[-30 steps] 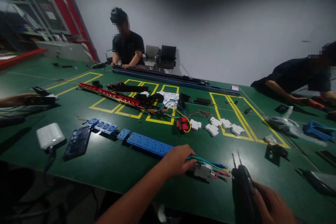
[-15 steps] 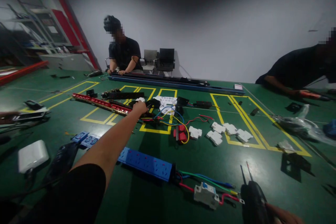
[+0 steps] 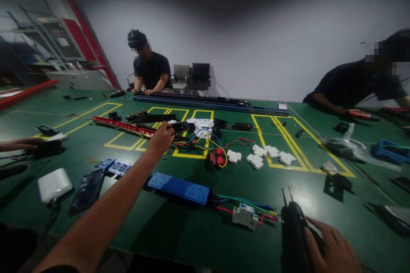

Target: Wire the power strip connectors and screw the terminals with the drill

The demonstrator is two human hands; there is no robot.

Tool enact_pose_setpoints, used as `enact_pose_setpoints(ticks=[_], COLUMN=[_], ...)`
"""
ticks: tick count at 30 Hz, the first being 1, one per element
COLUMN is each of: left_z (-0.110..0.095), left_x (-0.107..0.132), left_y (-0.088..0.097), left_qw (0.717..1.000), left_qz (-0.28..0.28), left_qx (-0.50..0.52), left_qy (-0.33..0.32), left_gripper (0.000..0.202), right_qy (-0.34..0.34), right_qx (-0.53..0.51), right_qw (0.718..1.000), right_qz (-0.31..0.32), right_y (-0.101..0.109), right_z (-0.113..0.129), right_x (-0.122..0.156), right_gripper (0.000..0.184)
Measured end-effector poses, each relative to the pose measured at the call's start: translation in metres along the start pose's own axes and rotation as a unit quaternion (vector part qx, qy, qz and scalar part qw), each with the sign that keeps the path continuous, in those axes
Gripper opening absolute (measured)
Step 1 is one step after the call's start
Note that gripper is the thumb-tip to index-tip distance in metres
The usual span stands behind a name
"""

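Observation:
My left hand (image 3: 161, 137) is stretched far out over the green table (image 3: 179, 230), fingers closed on a small black part (image 3: 180, 126) lifted just above a tangle of coloured wires (image 3: 205, 140). My right hand (image 3: 331, 249) sits at the near right edge, wrapped round a black power tool (image 3: 296, 232) whose two thin tips point away from me. Between the hands lie a blue power strip (image 3: 182, 187) and a white circuit breaker (image 3: 245, 216) joined by red, green and blue wires.
A long red strip (image 3: 123, 126), white plastic blocks (image 3: 265, 155), a red part (image 3: 218, 157) and yellow floor-tape boxes fill the middle. A white box (image 3: 54, 184) lies near left. Two other people work at the far side and the right; another person's hand (image 3: 19, 144) reaches in at left.
My left hand left the wires by the breaker, reached far out to the wire tangle, and now holds a black part lifted there. The right hand kept its grip on the tool.

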State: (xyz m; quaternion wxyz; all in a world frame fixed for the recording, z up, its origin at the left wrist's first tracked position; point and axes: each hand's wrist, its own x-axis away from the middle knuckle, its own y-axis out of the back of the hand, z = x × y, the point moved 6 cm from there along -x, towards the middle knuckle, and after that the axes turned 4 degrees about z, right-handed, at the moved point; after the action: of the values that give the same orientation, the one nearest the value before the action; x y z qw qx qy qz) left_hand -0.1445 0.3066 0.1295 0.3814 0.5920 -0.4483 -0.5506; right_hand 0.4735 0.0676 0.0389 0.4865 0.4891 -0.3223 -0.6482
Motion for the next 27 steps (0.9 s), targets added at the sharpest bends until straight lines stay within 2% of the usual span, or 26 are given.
enact_pose_setpoints(ticks=[2, 4, 6, 8, 10, 13, 16, 19, 21, 23, 27], left_z=[-0.019, -0.036, -0.044, -0.041, -0.027, -0.001, 0.019, 0.029, 0.026, 0.014, -0.021], left_x=[0.031, 0.054, 0.064, 0.061, 0.049, 0.032, 0.029, 0.041, 0.055, 0.068, 0.079], left_y=[0.004, 0.004, 0.002, -0.002, -0.008, -0.020, -0.029, -0.041, -0.052, -0.061, -0.060], left_qw=[0.998, 0.994, 0.991, 0.990, 0.992, 0.993, 0.986, 0.972, 0.959, 0.945, 0.903], left_qz=[-0.041, -0.071, -0.088, -0.083, -0.047, 0.052, 0.127, 0.175, 0.209, 0.237, 0.300], left_qx=[0.039, 0.071, 0.094, 0.110, 0.118, 0.105, 0.107, 0.149, 0.183, 0.213, 0.281], left_qy=[-0.016, -0.034, -0.048, -0.042, -0.014, 0.016, -0.016, -0.050, -0.064, -0.078, -0.127], left_gripper=[0.024, 0.021, 0.017, 0.014, 0.014, 0.013, 0.010, 0.012, 0.018, 0.025, 0.030], right_qy=[0.019, 0.018, 0.007, -0.010, -0.023, -0.028, -0.029, -0.033, -0.031, -0.031, -0.034], right_qx=[0.032, 0.042, 0.036, 0.020, -0.006, -0.032, -0.035, -0.040, -0.038, -0.032, -0.033], right_qw=[0.998, 0.997, 0.999, 1.000, 1.000, 0.999, 0.999, 0.998, 0.999, 0.999, 0.999], right_qz=[-0.047, -0.059, -0.037, -0.017, -0.011, -0.015, -0.019, -0.020, -0.017, -0.014, -0.002], right_y=[0.008, 0.009, 0.005, -0.001, -0.005, -0.009, -0.010, -0.009, -0.008, -0.007, -0.010], right_z=[0.019, 0.032, 0.040, 0.043, 0.042, 0.039, 0.036, 0.036, 0.038, 0.040, 0.035], right_x=[-0.003, -0.007, -0.010, -0.012, -0.012, -0.010, -0.010, -0.010, -0.011, -0.012, -0.014], right_gripper=[0.047, 0.046, 0.045, 0.045, 0.047, 0.048, 0.047, 0.047, 0.048, 0.050, 0.049])
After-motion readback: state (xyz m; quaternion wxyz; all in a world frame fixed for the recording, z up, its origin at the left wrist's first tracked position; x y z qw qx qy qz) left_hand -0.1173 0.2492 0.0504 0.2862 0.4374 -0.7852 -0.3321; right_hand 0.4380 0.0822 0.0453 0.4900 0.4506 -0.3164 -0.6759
